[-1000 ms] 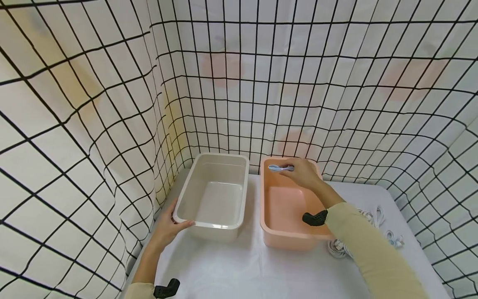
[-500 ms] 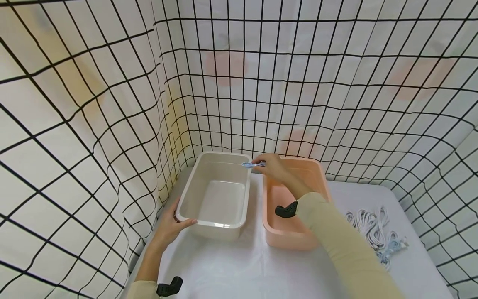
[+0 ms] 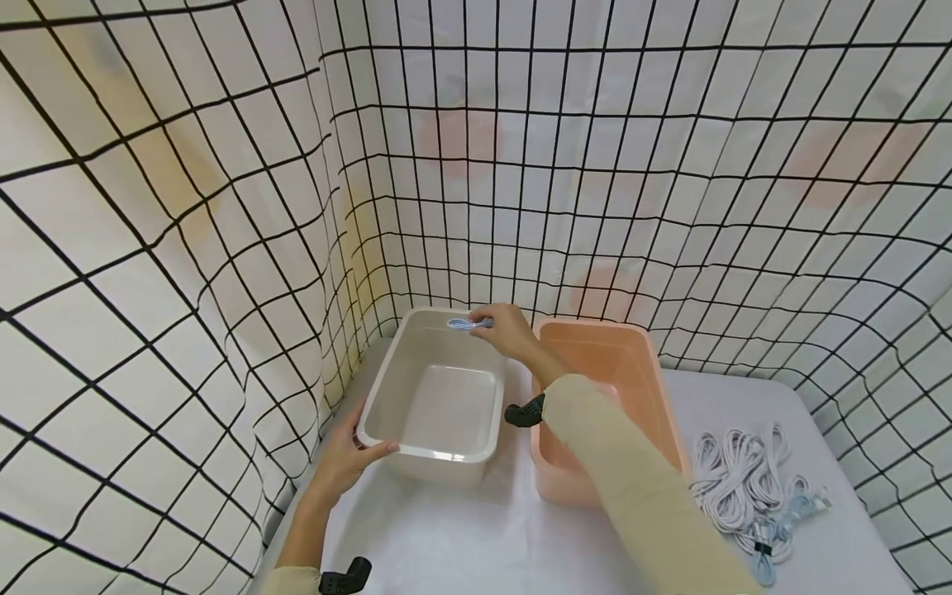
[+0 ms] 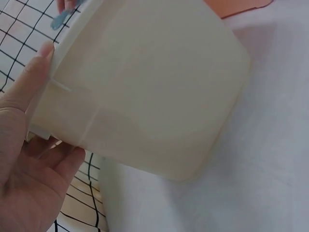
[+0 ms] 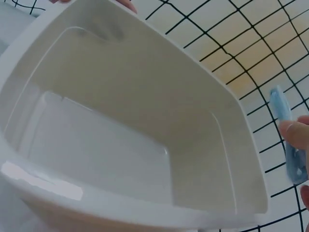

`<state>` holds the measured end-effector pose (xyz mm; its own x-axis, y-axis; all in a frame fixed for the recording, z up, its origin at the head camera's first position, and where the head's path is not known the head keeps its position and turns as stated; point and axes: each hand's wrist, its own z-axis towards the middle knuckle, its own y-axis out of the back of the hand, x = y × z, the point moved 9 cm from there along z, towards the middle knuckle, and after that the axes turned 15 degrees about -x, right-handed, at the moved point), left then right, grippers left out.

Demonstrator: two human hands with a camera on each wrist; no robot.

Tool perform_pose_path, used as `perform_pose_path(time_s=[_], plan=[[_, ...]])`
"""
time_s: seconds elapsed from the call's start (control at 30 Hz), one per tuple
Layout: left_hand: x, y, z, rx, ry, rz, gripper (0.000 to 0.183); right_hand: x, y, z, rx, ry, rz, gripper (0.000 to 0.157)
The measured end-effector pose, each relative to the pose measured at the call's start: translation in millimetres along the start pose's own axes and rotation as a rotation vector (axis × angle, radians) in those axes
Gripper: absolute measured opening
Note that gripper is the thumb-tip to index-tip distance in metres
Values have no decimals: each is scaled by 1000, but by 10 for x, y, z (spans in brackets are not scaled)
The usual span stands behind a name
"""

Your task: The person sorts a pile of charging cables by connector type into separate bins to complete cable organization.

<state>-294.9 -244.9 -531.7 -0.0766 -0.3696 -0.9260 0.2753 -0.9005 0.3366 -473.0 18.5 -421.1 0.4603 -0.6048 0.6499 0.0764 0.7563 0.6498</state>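
In the head view my left hand (image 3: 344, 461) grips the near left corner of a cream plastic bin (image 3: 439, 454). The left wrist view shows the thumb (image 4: 36, 72) over its rim and the fingers curled beneath. My right hand (image 3: 509, 330) pinches a small coiled blue-white cable (image 3: 459, 325) above the back of that bin. Part of this cable (image 5: 281, 104) lies between thumb and fingers at the right edge of the right wrist view. Seen from there, the bin's floor (image 5: 101, 145) is bare.
A peach bin (image 3: 595, 327) stands just right of the cream one, partly hidden by my right sleeve (image 3: 625, 463). Several bundled white cables (image 3: 732, 475) and light-blue ones (image 3: 792, 514) lie at the table's right. Black netting (image 3: 565, 157) encloses the back and sides.
My right hand has carried the blue-white cable leftward from above the peach bin to above the cream bin. The left hand keeps its grip on the cream bin.
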Motion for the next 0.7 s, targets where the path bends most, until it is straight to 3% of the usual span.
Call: perform_pose_path(time_s=[0.2,0.5,0.7], plan=[[44,14,-17,4,26,-13,102,-76,-16,21,-19,-52,-33,48],[68,34,-16,4,29,-17,103,-188,72,-117,28,-65,31,46],[93,-31,-19,29,53,-66,101,-232,120,-180,33,-26,36,42]])
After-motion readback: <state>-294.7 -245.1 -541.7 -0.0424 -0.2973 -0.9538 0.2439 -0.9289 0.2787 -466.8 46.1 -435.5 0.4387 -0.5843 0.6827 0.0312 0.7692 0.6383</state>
